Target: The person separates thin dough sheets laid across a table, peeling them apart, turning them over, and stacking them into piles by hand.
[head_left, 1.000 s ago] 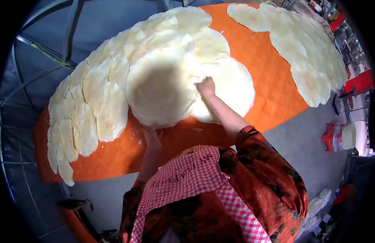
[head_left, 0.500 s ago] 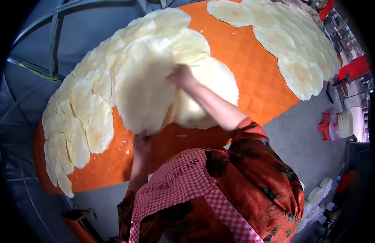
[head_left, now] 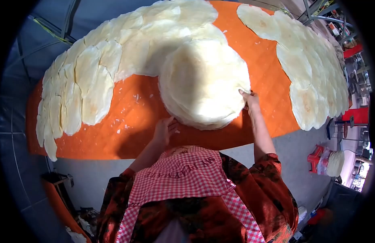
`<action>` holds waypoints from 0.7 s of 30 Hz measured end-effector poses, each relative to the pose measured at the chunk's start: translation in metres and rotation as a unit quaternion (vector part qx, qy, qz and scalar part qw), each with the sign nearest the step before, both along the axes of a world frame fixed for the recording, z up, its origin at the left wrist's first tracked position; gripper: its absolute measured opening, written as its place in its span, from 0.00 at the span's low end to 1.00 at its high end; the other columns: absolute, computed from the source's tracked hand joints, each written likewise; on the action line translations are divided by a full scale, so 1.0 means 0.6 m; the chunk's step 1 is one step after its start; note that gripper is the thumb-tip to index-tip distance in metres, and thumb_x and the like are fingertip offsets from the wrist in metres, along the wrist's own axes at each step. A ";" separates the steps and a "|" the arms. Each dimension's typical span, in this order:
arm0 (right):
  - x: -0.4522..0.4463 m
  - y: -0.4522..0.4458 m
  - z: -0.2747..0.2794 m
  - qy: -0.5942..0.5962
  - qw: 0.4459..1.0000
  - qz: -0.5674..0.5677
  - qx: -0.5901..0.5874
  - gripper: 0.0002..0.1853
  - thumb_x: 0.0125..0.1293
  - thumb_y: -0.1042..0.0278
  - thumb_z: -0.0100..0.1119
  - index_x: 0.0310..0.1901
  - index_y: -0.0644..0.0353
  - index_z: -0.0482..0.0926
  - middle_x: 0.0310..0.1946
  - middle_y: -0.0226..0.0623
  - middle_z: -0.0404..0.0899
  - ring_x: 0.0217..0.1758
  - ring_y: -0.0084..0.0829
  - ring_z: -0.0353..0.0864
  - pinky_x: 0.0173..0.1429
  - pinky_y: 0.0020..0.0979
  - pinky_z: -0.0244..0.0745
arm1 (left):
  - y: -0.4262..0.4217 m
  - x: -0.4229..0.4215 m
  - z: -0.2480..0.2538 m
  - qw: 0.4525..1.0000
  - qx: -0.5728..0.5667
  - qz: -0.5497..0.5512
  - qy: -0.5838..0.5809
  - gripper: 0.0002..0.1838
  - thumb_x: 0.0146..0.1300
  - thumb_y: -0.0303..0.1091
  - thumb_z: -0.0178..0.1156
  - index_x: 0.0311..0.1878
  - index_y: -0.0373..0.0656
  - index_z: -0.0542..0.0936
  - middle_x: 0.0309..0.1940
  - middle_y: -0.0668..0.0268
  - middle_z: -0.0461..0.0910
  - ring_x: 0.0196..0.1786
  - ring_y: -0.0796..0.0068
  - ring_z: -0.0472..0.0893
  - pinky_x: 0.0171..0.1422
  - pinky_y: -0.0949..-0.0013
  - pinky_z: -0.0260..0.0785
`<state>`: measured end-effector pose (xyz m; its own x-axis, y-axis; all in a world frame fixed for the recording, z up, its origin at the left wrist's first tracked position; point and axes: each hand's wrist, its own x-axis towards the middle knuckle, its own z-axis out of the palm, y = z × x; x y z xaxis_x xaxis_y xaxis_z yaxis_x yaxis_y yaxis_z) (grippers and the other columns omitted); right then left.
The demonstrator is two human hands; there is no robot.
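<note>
A round stack of thin pale flatbreads (head_left: 203, 87) lies on the orange cloth in front of me. My right hand (head_left: 251, 100) pinches its right edge, thumb on top and the other fingers tucked under the rim. At the lower left of the stack is my left hand (head_left: 165, 129), its fingers loosely bent and apart, with the tips close to the rim; whether they touch it I cannot tell. More overlapping flatbreads (head_left: 90, 87) spread in a curved band to the left and behind the stack, meeting it at the back.
The orange cloth (head_left: 135, 109) covers the table and carries scattered white crumbs. Another group of overlapping flatbreads (head_left: 305, 77) lies along the right side. Beyond the table's right edge, a red stool (head_left: 316, 158) stands on the grey floor beside a wrapped pale stack (head_left: 335, 163).
The flatbread that was apart on the left now lies on the round stack. My right hand moved from above the flatbreads to the stack's right rim. The view has shifted.
</note>
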<state>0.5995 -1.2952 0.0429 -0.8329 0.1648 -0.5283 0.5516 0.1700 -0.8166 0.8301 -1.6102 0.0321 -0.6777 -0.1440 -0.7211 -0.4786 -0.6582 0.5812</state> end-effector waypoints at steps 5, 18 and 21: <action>-0.022 0.000 0.015 -0.116 0.973 0.135 -0.148 0.28 0.55 0.61 0.69 0.52 0.72 0.72 0.41 0.44 0.80 0.38 0.38 0.83 0.42 0.38 0.80 | 0.027 -0.013 -0.009 1.000 0.006 0.018 -0.012 0.26 0.66 0.52 0.55 0.55 0.39 0.71 0.49 0.61 0.74 0.50 0.65 0.74 0.52 0.58 0.69; 0.296 -0.124 0.253 0.081 0.941 -0.143 -0.295 0.18 0.53 0.83 0.61 0.48 0.78 0.76 0.38 0.49 0.81 0.41 0.39 0.80 0.45 0.38 0.78 | -0.130 0.057 -0.055 0.970 0.218 0.091 0.060 0.31 0.66 0.56 0.49 0.62 0.41 0.66 0.65 0.53 0.65 0.68 0.52 0.64 0.70 0.46 0.58; 0.393 -0.153 0.195 0.119 0.930 -0.208 -0.278 0.22 0.53 0.87 0.60 0.53 0.78 0.73 0.44 0.52 0.80 0.46 0.42 0.81 0.51 0.39 0.78 | -0.174 0.057 -0.060 0.975 0.204 0.053 0.072 0.33 0.66 0.57 0.48 0.64 0.41 0.64 0.66 0.54 0.63 0.69 0.53 0.62 0.71 0.46 0.56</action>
<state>0.8351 -1.3869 0.1601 -0.8625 0.2541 -0.4376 0.2686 -0.5029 -0.8215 0.8640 -1.7148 -0.0039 -0.7732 0.0603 -0.6313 -0.3283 -0.8898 0.3171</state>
